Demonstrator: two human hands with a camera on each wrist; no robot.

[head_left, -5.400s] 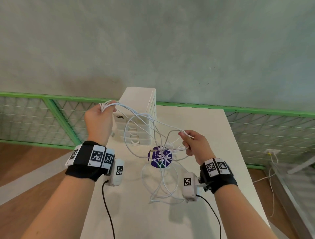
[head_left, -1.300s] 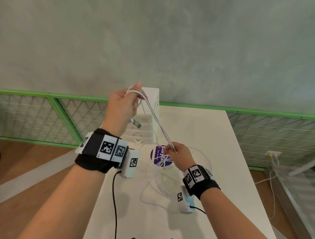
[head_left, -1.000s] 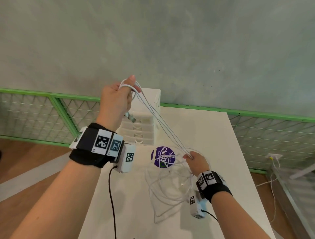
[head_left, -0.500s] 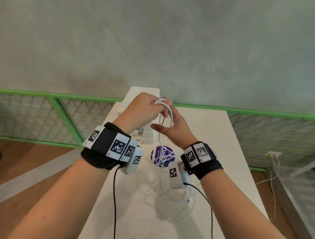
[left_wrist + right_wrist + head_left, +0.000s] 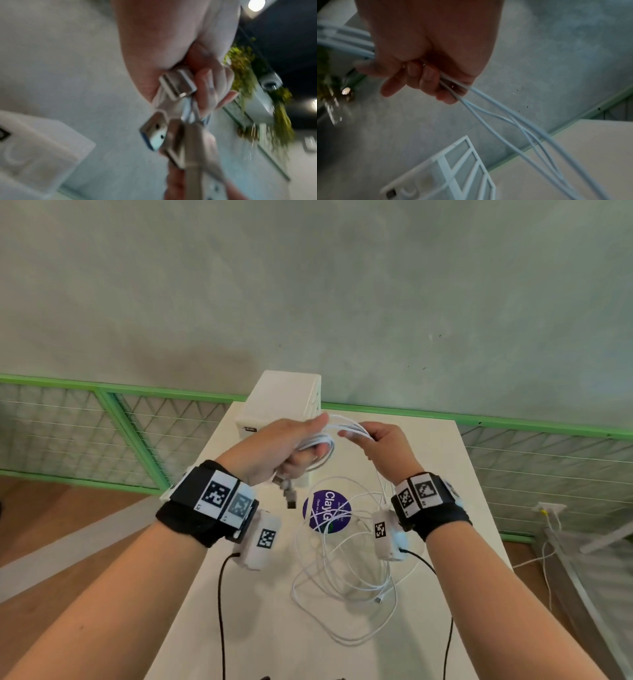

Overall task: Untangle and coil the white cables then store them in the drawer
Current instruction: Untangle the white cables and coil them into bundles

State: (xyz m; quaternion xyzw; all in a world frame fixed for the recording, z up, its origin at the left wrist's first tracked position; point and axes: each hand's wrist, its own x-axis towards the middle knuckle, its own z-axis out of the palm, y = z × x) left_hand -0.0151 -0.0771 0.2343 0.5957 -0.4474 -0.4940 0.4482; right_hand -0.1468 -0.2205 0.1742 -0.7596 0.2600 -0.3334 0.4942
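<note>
White cables (image 5: 346, 573) in left hand (image 5: 291, 445) and right hand (image 5: 385, 443)

- The left hand (image 5: 287, 445) covers most of the coiled white cables (image 5: 318, 440); how many loops it holds cannot be counted.
- The left wrist view is blurred, so the USB plugs (image 5: 155, 133) hanging below the fingers (image 5: 208, 86) show no fine detail.
- The right hand (image 5: 426, 54) hides where the strands pass through its curled fingers.
- The drawer unit (image 5: 284, 402) is partly hidden behind both hands; its drawer fronts cannot be seen in the head view.
- The table (image 5: 260, 628) is cut off by the lower edge.
</note>
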